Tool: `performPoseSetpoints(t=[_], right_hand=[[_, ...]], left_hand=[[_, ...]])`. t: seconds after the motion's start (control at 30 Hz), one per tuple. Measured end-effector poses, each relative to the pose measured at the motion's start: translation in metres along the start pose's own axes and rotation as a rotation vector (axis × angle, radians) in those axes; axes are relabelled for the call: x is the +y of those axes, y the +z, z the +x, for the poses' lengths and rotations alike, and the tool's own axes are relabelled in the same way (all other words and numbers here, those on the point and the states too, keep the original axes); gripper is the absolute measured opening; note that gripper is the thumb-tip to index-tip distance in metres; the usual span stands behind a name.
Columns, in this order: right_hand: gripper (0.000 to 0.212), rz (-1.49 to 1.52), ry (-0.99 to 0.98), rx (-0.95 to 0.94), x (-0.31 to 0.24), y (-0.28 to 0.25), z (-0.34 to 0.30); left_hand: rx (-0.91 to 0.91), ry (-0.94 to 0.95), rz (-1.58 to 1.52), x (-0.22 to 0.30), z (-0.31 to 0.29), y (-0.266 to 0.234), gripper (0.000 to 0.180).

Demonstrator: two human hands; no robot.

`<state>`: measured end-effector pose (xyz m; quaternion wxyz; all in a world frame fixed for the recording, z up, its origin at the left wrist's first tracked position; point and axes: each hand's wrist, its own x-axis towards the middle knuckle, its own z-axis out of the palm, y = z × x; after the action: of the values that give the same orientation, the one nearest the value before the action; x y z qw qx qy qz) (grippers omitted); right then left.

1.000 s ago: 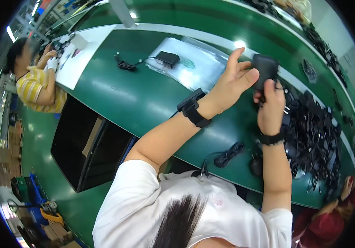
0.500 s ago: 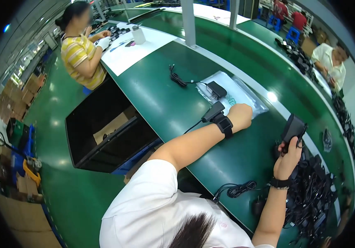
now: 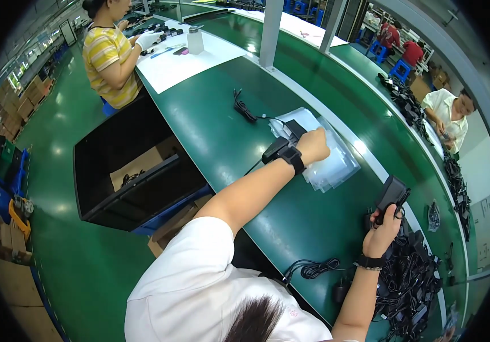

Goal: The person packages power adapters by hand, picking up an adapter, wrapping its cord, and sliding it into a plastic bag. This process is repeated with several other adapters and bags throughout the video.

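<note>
My left hand [image 3: 315, 147] is curled over a stack of clear plastic bags [image 3: 341, 166], its fingertips hidden beneath it. A black power adapter [image 3: 294, 129] lies on the bags beside that hand, its bundled cable [image 3: 244, 110] trailing left onto the table. A black wrist device [image 3: 277, 149] is strapped at my left wrist. At the right, my right hand [image 3: 383, 235] grips another black power adapter [image 3: 392, 192], its cord looped by the fingers. Just below that hand spreads a large pile of black adapters and cables [image 3: 410, 285].
A coiled black cable [image 3: 320, 268] lies near the front edge of the green table [image 3: 222, 142]. Left of the table stands a black bin [image 3: 125, 171] with cardboard inside. A person in a yellow striped shirt [image 3: 108, 60] works at far left; another in a pale shirt [image 3: 444, 111] sits at right.
My left hand has shifted slightly left, and more of the plastic bags shows, spread out beneath it. My right hand still holds its adapter. The whole view has shifted a little.
</note>
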<state>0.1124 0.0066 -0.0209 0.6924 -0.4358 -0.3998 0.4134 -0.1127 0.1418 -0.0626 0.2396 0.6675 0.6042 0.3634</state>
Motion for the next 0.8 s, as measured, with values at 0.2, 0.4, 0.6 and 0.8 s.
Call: performPoseSetpoints(t=[0.2,0.4,0.6,0.8], right_hand=[[0.021,-0.038,-0.013,-0.021,0.002,-0.006,0.003],[0.02,-0.015,-0.012,-0.02,-0.001,-0.003,0.005],[0.023,0.056,0.118,-0.14,-0.003,-0.005,0.003],[0.034,0.37,0.413,-0.185,-0.028,0.004,-0.004]], left_hand=[[0.087,0.024,0.199,0.003,-0.006,-0.001,0.026],[-0.063,0.14,0.331,0.012,-0.007,-0.019,0.013],[-0.008,0.223,-0.022,0.039,-0.023,-0.017,0.037],[-0.19,0.292,-0.166,0.071,-0.074,0.028,0.036]])
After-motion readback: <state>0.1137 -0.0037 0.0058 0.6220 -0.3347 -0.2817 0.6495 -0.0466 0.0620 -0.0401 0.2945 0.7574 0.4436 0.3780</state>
